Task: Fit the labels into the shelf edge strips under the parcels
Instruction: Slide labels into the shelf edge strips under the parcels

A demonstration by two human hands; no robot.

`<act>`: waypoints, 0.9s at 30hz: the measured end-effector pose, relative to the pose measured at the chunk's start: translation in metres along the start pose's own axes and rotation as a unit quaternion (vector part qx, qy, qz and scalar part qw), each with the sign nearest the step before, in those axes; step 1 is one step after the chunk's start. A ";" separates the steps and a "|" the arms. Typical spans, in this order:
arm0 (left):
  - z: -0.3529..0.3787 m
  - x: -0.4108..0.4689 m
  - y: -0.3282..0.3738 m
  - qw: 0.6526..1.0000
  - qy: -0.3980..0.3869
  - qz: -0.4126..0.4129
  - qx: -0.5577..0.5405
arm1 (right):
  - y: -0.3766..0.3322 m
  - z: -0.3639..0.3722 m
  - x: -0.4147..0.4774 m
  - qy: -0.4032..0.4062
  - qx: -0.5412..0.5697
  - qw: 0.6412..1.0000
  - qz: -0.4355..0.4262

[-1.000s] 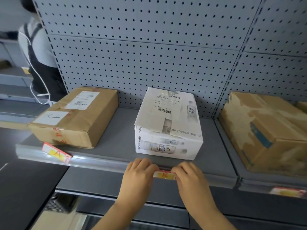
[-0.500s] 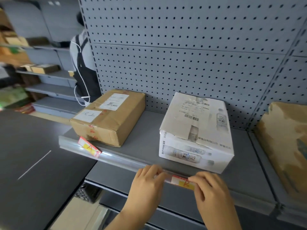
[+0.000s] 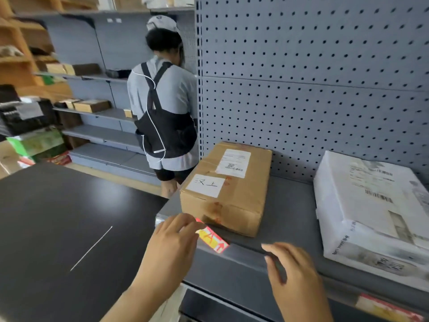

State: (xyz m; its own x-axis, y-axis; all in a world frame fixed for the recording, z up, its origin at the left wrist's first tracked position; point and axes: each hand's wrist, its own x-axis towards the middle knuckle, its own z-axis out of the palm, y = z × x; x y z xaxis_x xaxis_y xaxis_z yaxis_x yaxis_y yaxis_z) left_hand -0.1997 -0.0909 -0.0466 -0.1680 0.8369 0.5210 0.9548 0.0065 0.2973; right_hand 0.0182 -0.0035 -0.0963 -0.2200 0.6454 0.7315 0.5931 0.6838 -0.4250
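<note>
Labels were the business here, and the one in play was the red and yellow label (image 3: 212, 239) sitting crooked at the left end of the shelf edge strip (image 3: 246, 252), just below the front corner of the brown parcel (image 3: 226, 187). The left hand (image 3: 173, 245) had reached it, fingers loosely curled with the fingertips (image 3: 197, 225) touching the label's upper left end; whether they actually pinched it could not be told. The right hand (image 3: 293, 273) hung open and empty over the strip, between the brown parcel and the white parcel (image 3: 371, 205), holding nothing. Against the frames of a second and half a second before, both hands had left the label they were pressing into the strip under the white parcel; a red and yellow label (image 3: 390, 309) showed in the strip at the lower right corner, probably that same one, which suggested that spot was finished. The view had swung left too, so the black counter (image 3: 69, 217) and a person in a grey top with a black bag (image 3: 162, 108) now filled much of the frame. The tilted label under the brown parcel looked not yet seated, so straightening and pressing it home seemed the step in hand.
</note>
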 end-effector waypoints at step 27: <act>0.034 0.029 -0.068 0.978 -0.090 0.155 -0.107 | -0.080 0.061 0.017 -0.186 -0.143 0.969 0.072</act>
State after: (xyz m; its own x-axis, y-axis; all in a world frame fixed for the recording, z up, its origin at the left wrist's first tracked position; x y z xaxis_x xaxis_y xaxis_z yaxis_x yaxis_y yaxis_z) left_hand -0.2615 -0.0483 -0.0787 0.1865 0.8633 0.4689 0.8760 -0.3623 0.3184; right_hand -0.0802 -0.0268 -0.0821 -0.3519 0.8417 0.4095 0.8174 0.4895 -0.3038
